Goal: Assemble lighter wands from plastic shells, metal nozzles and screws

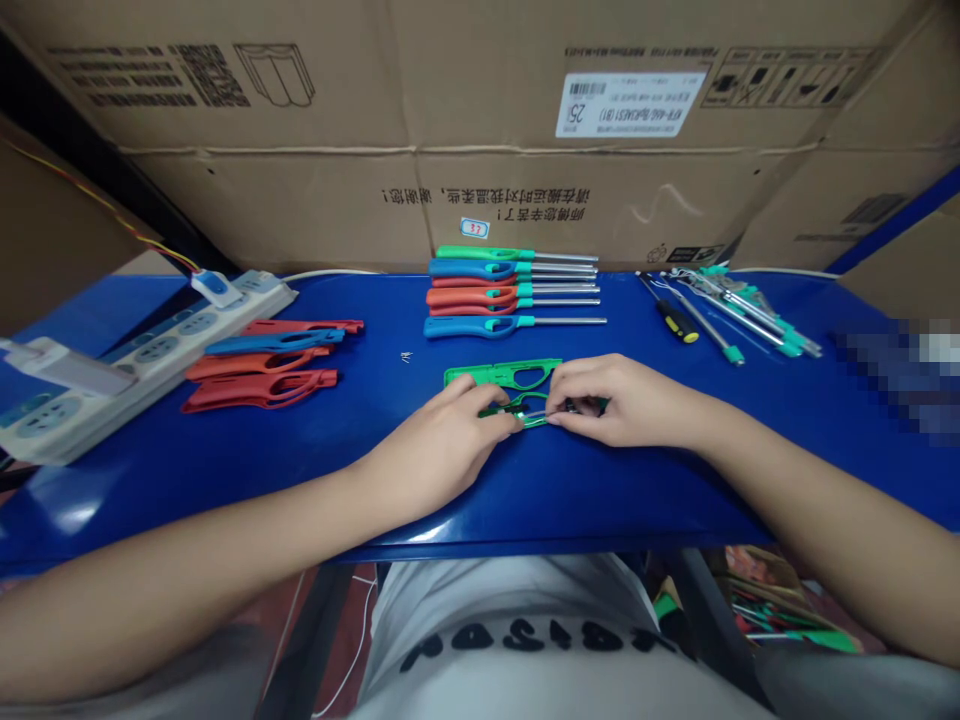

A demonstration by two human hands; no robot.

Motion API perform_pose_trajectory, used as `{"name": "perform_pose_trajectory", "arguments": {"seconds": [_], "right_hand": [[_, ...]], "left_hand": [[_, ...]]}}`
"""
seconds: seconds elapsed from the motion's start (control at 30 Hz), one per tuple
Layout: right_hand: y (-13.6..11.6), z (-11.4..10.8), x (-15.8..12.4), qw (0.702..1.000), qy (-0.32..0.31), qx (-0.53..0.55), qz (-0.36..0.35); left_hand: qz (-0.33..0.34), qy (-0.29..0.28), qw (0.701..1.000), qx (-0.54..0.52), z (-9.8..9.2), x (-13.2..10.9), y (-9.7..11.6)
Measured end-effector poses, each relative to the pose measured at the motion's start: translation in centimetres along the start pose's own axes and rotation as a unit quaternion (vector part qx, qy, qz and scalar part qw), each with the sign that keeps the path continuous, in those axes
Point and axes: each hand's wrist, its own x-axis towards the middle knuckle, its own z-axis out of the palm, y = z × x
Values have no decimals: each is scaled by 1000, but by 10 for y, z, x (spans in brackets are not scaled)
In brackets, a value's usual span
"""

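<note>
A green lighter half-shell [534, 421] lies on the blue table between my hands, open side up, with small parts and a thin wire in it. My left hand [457, 430] grips its left end with thumb and fingers. At its right end, my right hand [611, 400] is closed in a pinch; a dark part shows between its fingers, too hidden to name. Just behind, another green half-shell [495, 374] lies flat, partly covered by my left fingers. Small screws [406, 357] lie loose to the left.
Assembled long-nosed lighters [480, 298] lie in a row at the back. Red and blue half-shells [262, 390] are stacked at left beside a power strip [161, 350]. At right lie a screwdriver [677, 322] and several metal tubes with wires [750, 310]. A cardboard wall [300, 210] stands behind.
</note>
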Motion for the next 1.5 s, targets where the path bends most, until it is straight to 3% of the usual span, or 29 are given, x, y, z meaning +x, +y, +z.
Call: {"name": "perform_pose_trajectory", "arguments": {"seconds": [0.3, 0.7, 0.97, 1.13, 1.5], "right_hand": [[1, 0, 2, 999, 2, 19, 38], [3, 4, 4, 1000, 15, -22, 8], [11, 1, 5, 999, 2, 41, 25], [8, 2, 5, 1000, 7, 12, 9], [10, -3, 2, 998, -1, 54, 42]], "left_hand": [[21, -15, 998, 60, -1, 0, 0], [41, -27, 991, 125, -2, 1, 3], [39, -38, 989, 135, -4, 2, 5], [44, -52, 987, 144, -4, 2, 6], [55, -9, 992, 115, -4, 3, 1]]}}
